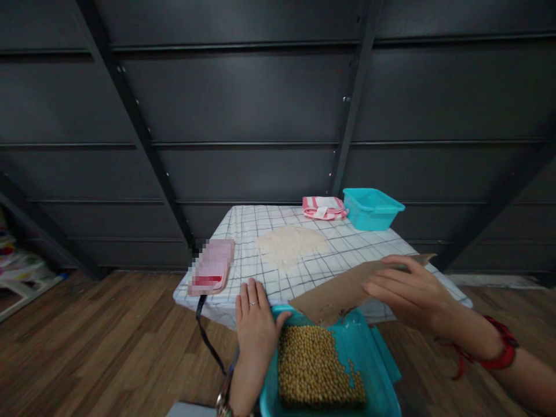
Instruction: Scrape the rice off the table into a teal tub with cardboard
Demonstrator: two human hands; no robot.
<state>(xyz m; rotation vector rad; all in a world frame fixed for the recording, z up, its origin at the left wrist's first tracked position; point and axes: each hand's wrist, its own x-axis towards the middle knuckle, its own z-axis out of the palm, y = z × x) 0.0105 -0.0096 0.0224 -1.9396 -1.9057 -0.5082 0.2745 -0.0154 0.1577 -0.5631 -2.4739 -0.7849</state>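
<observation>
My right hand (406, 286) grips a strip of brown cardboard (334, 289) by its right part. The cardboard slants down to the left, its lower edge over the far rim of a teal basin (380, 370). Inside the basin, yellowish soybeans (315, 365) lie heaped mostly to the left, with a few stray ones on the bare bottom. My left hand (256, 318) is stretched out flat at the near table edge, its thumb by the basin's far left rim. Beyond both hands, a pale, loose pile (291, 246) spreads on the checked cloth; its grains are too fine to name.
A white checked cloth (260, 217) covers the table. On it stand a second teal basin (373, 211) at the back right, a folded pink-striped towel (324, 208) and a pink phone-like thing (212, 263), partly blurred, with a dark strap (204, 330). Behind rises a dark panelled wall (243, 98).
</observation>
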